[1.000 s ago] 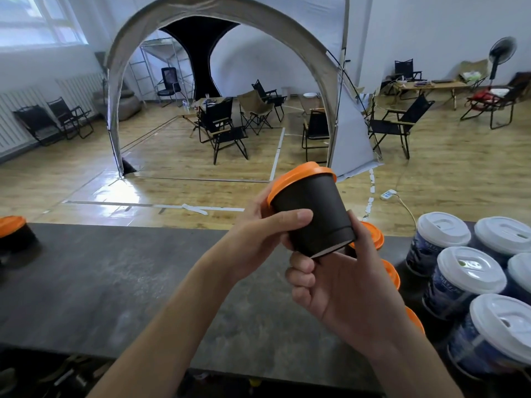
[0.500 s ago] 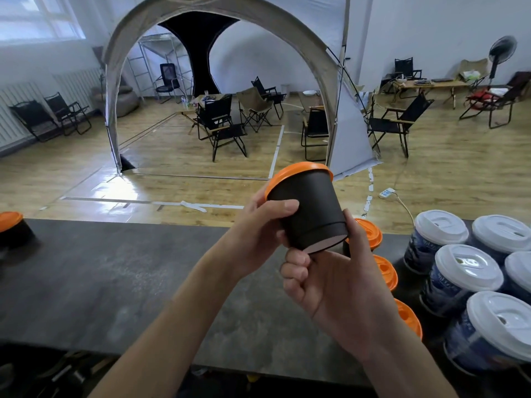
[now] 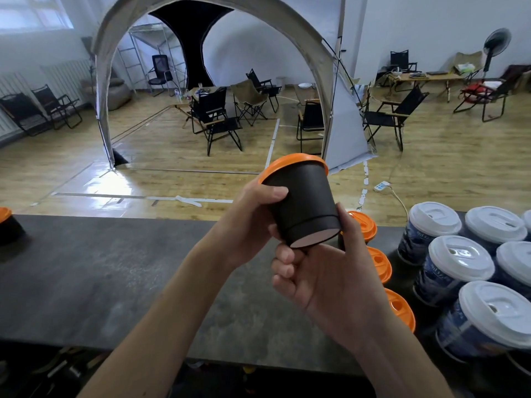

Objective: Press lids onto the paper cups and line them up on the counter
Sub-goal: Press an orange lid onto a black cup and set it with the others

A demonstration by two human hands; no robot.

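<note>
While our left hand (image 3: 247,222) and right hand (image 3: 330,282) both grip the tilted black cup (image 3: 301,208) above the counter (image 3: 115,277), orange lid (image 3: 290,163) on, we judge lidding done; next, stand it beside the orange-lidded cups (image 3: 380,264), right.

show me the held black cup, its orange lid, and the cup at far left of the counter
black cup (image 3: 301,208): head view, dark side wall
orange lid (image 3: 290,161): head view, near rim edge
far-left cup (image 3: 10,231): head view, black body
</note>
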